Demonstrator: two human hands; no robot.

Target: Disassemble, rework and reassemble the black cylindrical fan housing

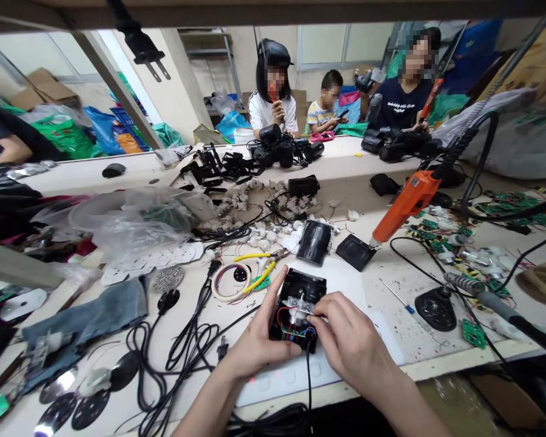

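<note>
A black plastic housing (306, 281) lies open before me, with red, blue and other thin wires and a whitish part (299, 314) inside. My left hand (260, 334) is closed around its left side, thumb along the near edge and fingers up the far side. My right hand (351, 331) reaches over the right side, thumb and fingertips pinched at the whitish part. What exactly sits between those fingertips is too small to tell. A black cord (308, 382) runs from the housing toward me. Beyond it are yellow-handled pliers (260, 270) and a tape roll (215, 284).
An orange electric screwdriver (404, 203) hangs at the right, its tip near a black square part (355, 250). A soldering iron (494, 301) and green circuit boards (473, 333) lie right. Coiled black cords (188, 346) spread left. A plug (143, 48) dangles overhead. People sit across the bench.
</note>
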